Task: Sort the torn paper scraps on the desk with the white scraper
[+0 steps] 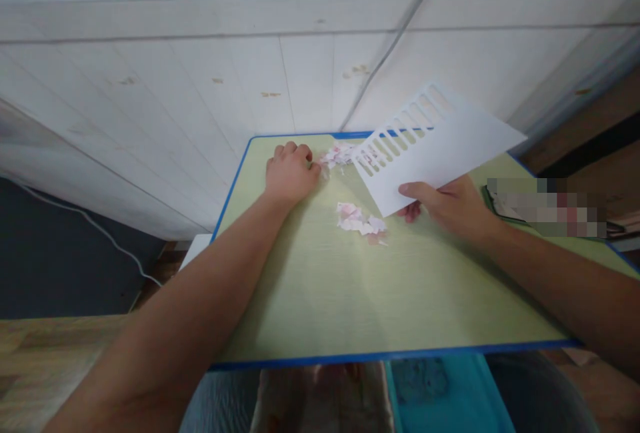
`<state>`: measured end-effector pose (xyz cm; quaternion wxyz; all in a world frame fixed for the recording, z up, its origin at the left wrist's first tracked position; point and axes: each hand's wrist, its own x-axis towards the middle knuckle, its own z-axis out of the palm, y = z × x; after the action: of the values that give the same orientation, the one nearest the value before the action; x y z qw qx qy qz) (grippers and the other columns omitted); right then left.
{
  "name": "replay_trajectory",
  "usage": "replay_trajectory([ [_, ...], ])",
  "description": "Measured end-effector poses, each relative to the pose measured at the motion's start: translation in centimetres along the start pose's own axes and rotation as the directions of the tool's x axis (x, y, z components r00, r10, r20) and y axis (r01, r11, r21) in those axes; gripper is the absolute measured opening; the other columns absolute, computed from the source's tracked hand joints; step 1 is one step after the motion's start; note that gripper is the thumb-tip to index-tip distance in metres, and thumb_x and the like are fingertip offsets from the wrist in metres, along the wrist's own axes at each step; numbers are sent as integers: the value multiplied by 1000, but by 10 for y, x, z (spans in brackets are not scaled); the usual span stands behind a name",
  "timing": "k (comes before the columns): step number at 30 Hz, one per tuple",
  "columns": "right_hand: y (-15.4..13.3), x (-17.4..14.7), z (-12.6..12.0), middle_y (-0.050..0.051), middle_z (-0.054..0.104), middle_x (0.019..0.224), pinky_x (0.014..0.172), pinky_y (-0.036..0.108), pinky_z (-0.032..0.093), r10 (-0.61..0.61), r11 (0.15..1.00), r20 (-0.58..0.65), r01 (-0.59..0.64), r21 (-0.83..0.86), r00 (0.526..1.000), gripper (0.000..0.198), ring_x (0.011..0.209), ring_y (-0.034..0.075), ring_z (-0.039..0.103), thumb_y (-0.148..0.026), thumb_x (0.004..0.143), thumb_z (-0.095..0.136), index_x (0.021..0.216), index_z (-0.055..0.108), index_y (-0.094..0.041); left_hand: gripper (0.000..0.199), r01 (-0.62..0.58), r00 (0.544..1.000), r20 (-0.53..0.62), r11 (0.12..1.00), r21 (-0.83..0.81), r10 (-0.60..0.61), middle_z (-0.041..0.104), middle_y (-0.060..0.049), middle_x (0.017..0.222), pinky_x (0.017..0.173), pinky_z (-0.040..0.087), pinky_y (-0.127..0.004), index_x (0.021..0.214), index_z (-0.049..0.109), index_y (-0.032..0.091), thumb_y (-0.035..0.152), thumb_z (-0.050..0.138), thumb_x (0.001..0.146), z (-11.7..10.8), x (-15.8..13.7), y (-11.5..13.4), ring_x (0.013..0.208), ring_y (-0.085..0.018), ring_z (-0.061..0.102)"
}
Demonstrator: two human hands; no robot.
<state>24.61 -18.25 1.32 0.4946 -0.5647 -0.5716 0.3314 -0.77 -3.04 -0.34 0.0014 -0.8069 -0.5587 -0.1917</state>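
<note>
My right hand point(450, 205) holds a white sheet of paper point(440, 146) by its near corner, lifted above the table; a row of narrow slots is cut along its far edge. My left hand point(290, 169) rests curled on the yellow-green table point(350, 299) near the far edge, touching a heap of small pink and white paper scraps point(337, 155). A second small pile of scraps point(360, 221) lies in the middle, just left of my right hand.
The table has a blue rim and stands against a white panelled wall point(200, 86). A blurred-out item point(545, 206) lies at the right edge. A white cable point(100, 233) runs down at the left. A teal box point(435, 393) sits below the near edge.
</note>
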Motion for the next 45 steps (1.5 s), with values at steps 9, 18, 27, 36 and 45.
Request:
replay_trajectory([
  [9, 0, -8, -2, 4, 72, 59, 49, 34, 60, -61, 983, 57, 70, -170, 996, 33, 50, 21, 69, -44, 89, 85, 65, 71, -27, 22, 19, 1000, 9, 999, -34, -19, 73, -17, 132, 111, 57, -60, 114, 77, 28, 36, 62, 101, -1, 3, -1, 137, -42, 60],
  [18, 6, -1, -12, 2, 73, 59, 42, 30, 51, -89, 968, 23, 92, -234, 996, 17, 44, 18, 65, -23, 86, 77, 71, 70, -26, 25, 16, 1000, 20, 999, -32, -15, 74, -17, 133, 111, 57, -58, 115, 79, 26, 36, 61, 101, -5, 1, 1, 137, -41, 61],
  [27, -2, -1, -38, 4, 72, 60, 46, 34, 52, -34, 936, 147, 83, -343, 988, 19, 50, 22, 67, -30, 85, 81, 71, 71, -26, 26, 7, 1000, 11, 999, -39, -7, 73, -17, 134, 112, 56, -59, 115, 79, 25, 36, 60, 101, -2, 1, 0, 138, -42, 61],
  [36, -7, -40, -46, 7, 74, 65, 55, 38, 61, -25, 927, 109, 64, -371, 994, 44, 59, 26, 72, -60, 90, 82, 64, 71, -27, 27, 20, 1000, 2, 994, -108, -20, 72, -18, 136, 114, 53, -64, 118, 79, 28, 32, 63, 96, 0, 2, 1, 138, -44, 58],
  [45, -19, -101, -18, 6, 75, 64, 57, 41, 64, 25, 924, -92, -58, -377, 995, 41, 58, 28, 72, -51, 95, 82, 61, 71, -31, 33, 37, 999, 44, 991, -130, -31, 69, -18, 144, 121, 48, -62, 128, 77, 26, 33, 59, 101, -2, 0, 7, 151, -45, 51],
])
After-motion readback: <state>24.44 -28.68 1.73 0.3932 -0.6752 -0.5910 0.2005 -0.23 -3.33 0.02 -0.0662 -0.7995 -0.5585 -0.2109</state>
